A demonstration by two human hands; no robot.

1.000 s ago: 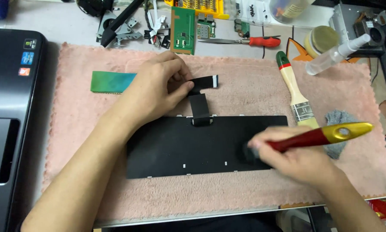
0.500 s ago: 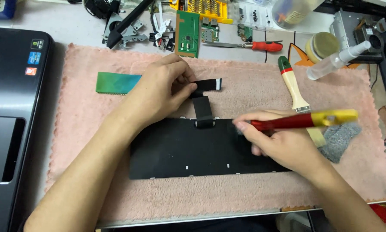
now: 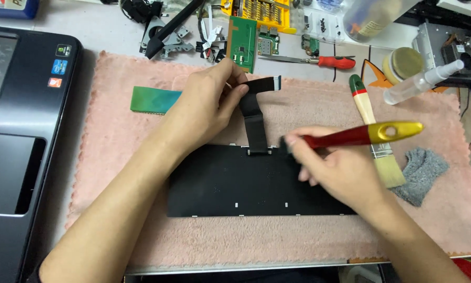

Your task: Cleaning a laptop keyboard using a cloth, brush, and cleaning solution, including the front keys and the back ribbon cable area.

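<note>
- Pink towel point(image 3: 141, 230) covers the middle of a cluttered workbench and serves as the work mat.
- Black keyboard panel point(image 3: 235, 183) lies flat, back side up, at the centre of the towel.
- Flat ribbon cable point(image 3: 256, 128) runs from the panel's upper edge toward the top of the frame, then bends to the right.
- Left hand point(image 3: 204, 107) sits above the panel; its thumb and fingers are pinched closed on the cable at the bend.
- Right hand point(image 3: 340, 170) rests over the panel's upper right corner, fingers wrapped closed around a red-and-gold brush point(image 3: 366, 134).
- The brush head meets the panel just right of the cable joint; the handle points toward the right of the frame.
- A second brush with a pale wooden handle point(image 3: 371, 126) lies on the towel behind the right hand, beside a grey cloth point(image 3: 421, 173).
- Green strip point(image 3: 154, 99) lies on the towel, left of the left hand.
- Laptop base point(image 3: 20, 131) occupies the left edge.
- Red-handled screwdriver point(image 3: 335, 62) and spray bottle point(image 3: 421, 82) lie at the upper right.
</note>
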